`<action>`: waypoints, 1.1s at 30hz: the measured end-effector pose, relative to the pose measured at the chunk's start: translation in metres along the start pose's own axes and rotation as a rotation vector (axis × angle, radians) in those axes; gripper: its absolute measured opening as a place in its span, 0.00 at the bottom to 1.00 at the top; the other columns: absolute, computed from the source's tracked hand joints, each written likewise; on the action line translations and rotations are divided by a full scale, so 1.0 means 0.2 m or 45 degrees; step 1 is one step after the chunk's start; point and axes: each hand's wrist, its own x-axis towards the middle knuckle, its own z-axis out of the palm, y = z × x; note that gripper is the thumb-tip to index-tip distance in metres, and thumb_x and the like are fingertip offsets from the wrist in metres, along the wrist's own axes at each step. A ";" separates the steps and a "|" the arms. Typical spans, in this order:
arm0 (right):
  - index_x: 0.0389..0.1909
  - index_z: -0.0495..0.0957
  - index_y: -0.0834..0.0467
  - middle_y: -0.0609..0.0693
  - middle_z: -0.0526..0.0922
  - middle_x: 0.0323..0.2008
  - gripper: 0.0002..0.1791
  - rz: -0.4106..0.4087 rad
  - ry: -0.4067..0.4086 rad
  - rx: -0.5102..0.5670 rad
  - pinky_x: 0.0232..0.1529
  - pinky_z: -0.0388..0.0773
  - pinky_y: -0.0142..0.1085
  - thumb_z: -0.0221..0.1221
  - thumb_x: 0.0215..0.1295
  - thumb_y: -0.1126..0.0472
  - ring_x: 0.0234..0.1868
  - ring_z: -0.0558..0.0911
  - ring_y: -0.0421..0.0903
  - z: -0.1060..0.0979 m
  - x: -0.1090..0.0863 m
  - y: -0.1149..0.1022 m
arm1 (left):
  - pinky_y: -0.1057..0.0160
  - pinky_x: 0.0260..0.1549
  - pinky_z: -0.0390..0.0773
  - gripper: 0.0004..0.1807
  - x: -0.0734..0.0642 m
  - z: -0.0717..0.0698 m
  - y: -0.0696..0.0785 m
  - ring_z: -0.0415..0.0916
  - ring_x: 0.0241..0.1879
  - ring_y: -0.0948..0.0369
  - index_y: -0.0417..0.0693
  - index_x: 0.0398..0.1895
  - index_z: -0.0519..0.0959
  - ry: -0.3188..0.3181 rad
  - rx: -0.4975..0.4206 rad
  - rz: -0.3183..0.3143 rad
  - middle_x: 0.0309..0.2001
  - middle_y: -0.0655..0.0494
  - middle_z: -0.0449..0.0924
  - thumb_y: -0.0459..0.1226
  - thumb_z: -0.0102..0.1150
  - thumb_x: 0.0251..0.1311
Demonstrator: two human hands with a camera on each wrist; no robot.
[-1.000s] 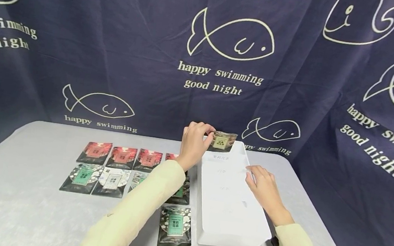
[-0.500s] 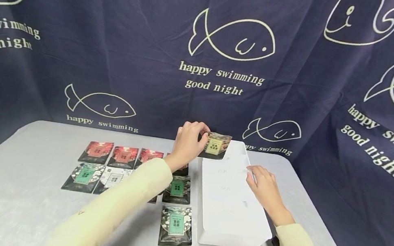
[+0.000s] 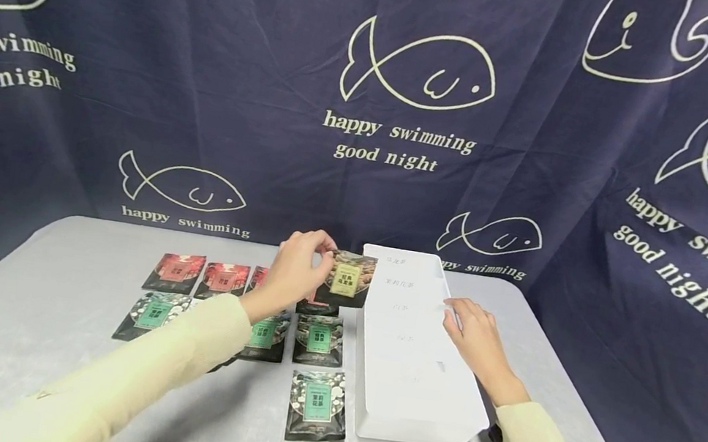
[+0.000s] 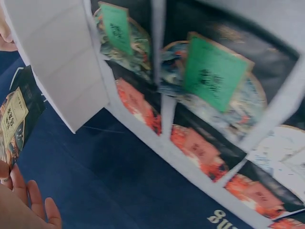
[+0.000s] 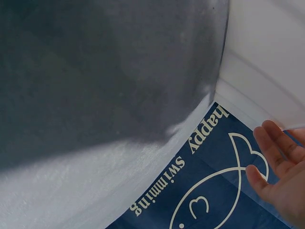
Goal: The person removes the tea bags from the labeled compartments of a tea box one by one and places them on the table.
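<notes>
My left hand pinches a tea packet with a yellow-green label by its left edge. The packet hangs above the red packets, overlapping the left rim of a long white box near its far end. In the left wrist view, the thumb and index finger of the left hand meet at the packet's lower edge. My right hand touches the box's right side with its fingertips. The right wrist view shows that hand with its fingers extended against the wall and its thumb apart.
Red tea packets lie in a far row left of the box. Closer lie green-labelled packets, and one jasmine packet lies nearest. My left sleeve covers part of the rows. Behind the table hangs a navy cloth.
My left hand has moved left and nearer with the yellow-green-labelled tea packet, from over the box's far end to its left rim. The right hand has stayed at the box's side.
</notes>
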 end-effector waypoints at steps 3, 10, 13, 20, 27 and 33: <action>0.44 0.76 0.66 0.61 0.80 0.42 0.15 -0.004 0.011 0.002 0.45 0.67 0.54 0.49 0.63 0.61 0.45 0.77 0.59 0.00 0.00 0.00 | 0.57 0.41 0.68 0.06 -0.04 -0.05 -0.03 0.71 0.36 0.56 0.51 0.33 0.78 -0.005 -0.038 -0.041 0.29 0.59 0.78 0.35 0.51 0.54; 0.44 0.76 0.66 0.61 0.80 0.42 0.15 0.000 0.013 0.007 0.45 0.67 0.54 0.49 0.64 0.61 0.45 0.78 0.59 0.01 0.00 0.00 | 0.56 0.42 0.67 0.07 -0.15 -0.15 -0.09 0.71 0.33 0.55 0.48 0.33 0.77 -0.019 -0.093 -0.090 0.30 0.55 0.79 0.33 0.51 0.52; 0.44 0.76 0.66 0.61 0.80 0.42 0.15 0.007 0.001 0.013 0.45 0.67 0.54 0.48 0.64 0.61 0.46 0.77 0.59 0.00 0.00 0.00 | 0.56 0.41 0.68 0.07 -0.21 -0.19 -0.12 0.71 0.32 0.58 0.48 0.33 0.77 -0.037 -0.071 -0.131 0.30 0.55 0.78 0.33 0.52 0.51; 0.45 0.76 0.65 0.61 0.80 0.43 0.15 0.020 -0.013 0.021 0.46 0.66 0.54 0.48 0.64 0.61 0.46 0.77 0.59 0.01 0.00 0.00 | 0.64 0.25 0.67 0.07 -0.34 -0.24 -0.17 0.63 0.14 0.66 0.52 0.30 0.78 -0.130 -0.020 -0.199 0.28 0.60 0.81 0.33 0.52 0.51; 0.46 0.75 0.66 0.61 0.79 0.43 0.17 0.017 -0.011 0.026 0.48 0.67 0.54 0.47 0.65 0.59 0.47 0.77 0.59 0.00 0.00 0.00 | 0.58 0.36 0.69 0.07 -0.46 -0.25 -0.19 0.63 0.16 0.64 0.54 0.27 0.78 -0.186 0.013 -0.226 0.25 0.64 0.80 0.31 0.54 0.48; 0.46 0.75 0.66 0.62 0.79 0.43 0.17 0.015 -0.011 0.026 0.48 0.67 0.54 0.47 0.65 0.59 0.47 0.77 0.60 0.00 0.00 0.00 | 0.67 0.20 0.64 0.08 -0.52 -0.28 -0.19 0.58 0.13 0.66 0.54 0.27 0.77 -0.275 -0.007 -0.316 0.26 0.61 0.79 0.30 0.55 0.46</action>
